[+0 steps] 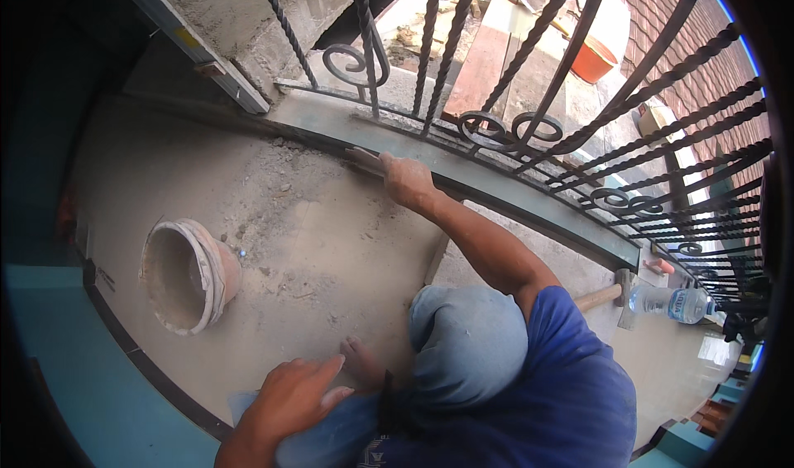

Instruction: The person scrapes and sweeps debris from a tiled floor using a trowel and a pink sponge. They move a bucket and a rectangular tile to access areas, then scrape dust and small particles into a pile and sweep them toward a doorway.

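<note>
My right hand (407, 180) reaches forward to the foot of the railing, at the edge of the floor. Its fingers are closed around a thin, flat, brownish piece (362, 159) whose kind I cannot make out; it lies close along the dark strip below the sill (463, 174). Nearer to me, my left hand (299, 395) is held over my leg with its fingers apart and nothing in it. Grey rubble and dust (277, 179) lie on the beige floor left of the right hand. A mortar-crusted bucket (227, 274) is at the left.
A black wrought-iron railing (430, 54) with twisted bars runs across the front and right. Beside me on the right are a wooden-handled hammer (602, 296) and a clear water bottle (672, 303). An orange tub (594, 59) stands beyond the bars. A metal frame post (194, 46) is at the upper left.
</note>
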`<state>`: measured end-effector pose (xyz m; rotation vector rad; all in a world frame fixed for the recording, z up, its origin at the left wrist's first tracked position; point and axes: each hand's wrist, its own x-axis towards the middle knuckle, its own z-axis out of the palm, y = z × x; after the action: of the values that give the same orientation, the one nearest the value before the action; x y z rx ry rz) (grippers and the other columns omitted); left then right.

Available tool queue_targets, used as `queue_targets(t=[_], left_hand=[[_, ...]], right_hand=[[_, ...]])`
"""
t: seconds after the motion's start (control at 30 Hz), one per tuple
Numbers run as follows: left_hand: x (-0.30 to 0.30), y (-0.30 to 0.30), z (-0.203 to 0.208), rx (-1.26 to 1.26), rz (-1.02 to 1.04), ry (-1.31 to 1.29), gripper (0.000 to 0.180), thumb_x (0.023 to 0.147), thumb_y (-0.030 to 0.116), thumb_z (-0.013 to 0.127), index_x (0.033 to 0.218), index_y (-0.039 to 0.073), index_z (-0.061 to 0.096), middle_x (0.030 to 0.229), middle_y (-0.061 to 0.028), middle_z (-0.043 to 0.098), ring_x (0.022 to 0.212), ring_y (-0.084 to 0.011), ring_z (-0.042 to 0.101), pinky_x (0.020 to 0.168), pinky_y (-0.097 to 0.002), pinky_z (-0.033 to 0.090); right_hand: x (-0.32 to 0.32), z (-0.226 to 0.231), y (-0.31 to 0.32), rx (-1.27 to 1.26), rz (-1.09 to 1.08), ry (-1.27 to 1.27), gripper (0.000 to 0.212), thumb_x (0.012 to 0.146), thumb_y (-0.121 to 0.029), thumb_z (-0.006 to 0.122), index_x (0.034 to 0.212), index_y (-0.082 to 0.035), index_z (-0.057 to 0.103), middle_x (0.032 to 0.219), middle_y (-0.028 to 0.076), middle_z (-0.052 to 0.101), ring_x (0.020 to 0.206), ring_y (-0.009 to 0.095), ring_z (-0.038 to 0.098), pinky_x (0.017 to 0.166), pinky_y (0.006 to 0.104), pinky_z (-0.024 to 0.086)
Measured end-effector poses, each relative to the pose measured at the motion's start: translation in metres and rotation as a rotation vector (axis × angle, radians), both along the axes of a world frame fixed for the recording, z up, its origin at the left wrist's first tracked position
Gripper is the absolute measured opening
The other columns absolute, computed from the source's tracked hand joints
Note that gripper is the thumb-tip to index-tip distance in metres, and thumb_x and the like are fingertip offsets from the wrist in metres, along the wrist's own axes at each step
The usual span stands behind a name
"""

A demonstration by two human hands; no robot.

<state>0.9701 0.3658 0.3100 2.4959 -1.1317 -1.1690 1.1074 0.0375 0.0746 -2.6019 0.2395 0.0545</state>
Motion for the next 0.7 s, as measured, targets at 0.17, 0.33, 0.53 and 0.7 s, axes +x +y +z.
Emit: queue_targets(t=[0.17, 0.33, 0.53, 0.7], left_hand=[[0.003, 0.0, 0.002, -0.079, 0.014, 0.034, 0.05, 0.094, 0.039, 0.068, 0.13, 0.005, 0.062, 0.097, -0.0165, 0.069, 0.092, -0.0373, 0.066, 0.082, -0.0466, 0.052], [0.009, 0.002, -0.001, -0.116, -0.007, 0.041, 0.05, 0.093, 0.037, 0.069, 0.13, 0.004, 0.062, 0.093, -0.0153, 0.069, 0.09, -0.0361, 0.066, 0.081, -0.046, 0.052], [0.009, 0.007, 0.001, -0.162, -0.045, 0.059, 0.048, 0.092, 0.033, 0.071, 0.127, 0.003, 0.062, 0.091, -0.0139, 0.069, 0.088, -0.0342, 0.066, 0.078, -0.0446, 0.052], [0.014, 0.009, 0.0, -0.308, -0.047, 0.055, 0.047, 0.091, 0.032, 0.072, 0.126, 0.003, 0.061, 0.086, -0.0118, 0.066, 0.085, -0.0322, 0.066, 0.075, -0.0445, 0.052]], right_hand=[[0.021, 0.012, -0.007, -0.128, 0.014, 0.111, 0.024, 0.092, -0.006, 0.049, 0.113, -0.006, 0.061, 0.089, 0.022, 0.072, 0.088, 0.04, 0.072, 0.077, 0.053, 0.056], [0.039, -0.004, 0.018, -0.171, 0.105, 0.167, 0.025, 0.092, -0.011, 0.052, 0.114, -0.008, 0.062, 0.091, 0.022, 0.072, 0.09, 0.039, 0.072, 0.078, 0.0517, 0.056], [0.067, 0.003, 0.021, -0.043, 0.199, 0.122, 0.029, 0.093, -0.011, 0.047, 0.118, -0.012, 0.062, 0.096, 0.022, 0.072, 0.096, 0.042, 0.069, 0.081, 0.0531, 0.054], [0.086, 0.011, 0.04, -0.165, 0.181, 0.205, 0.031, 0.094, -0.009, 0.044, 0.12, -0.011, 0.061, 0.099, 0.023, 0.071, 0.098, 0.044, 0.068, 0.085, 0.0543, 0.053]])
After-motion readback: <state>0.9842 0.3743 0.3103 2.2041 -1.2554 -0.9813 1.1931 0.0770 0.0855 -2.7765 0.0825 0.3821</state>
